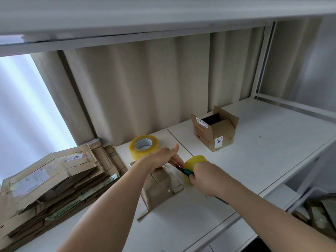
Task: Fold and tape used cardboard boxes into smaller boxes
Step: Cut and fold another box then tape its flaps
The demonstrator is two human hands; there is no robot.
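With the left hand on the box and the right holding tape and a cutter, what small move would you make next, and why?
Probably cut the tape: the cutter in the right hand sits by the left hand, which holds the box top, with the roll close beside it.

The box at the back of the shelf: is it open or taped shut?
Open. The box stands upright with its top flaps raised and a dark interior showing between them.

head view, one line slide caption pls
Left hand steadies small box while right hand works tape roll.
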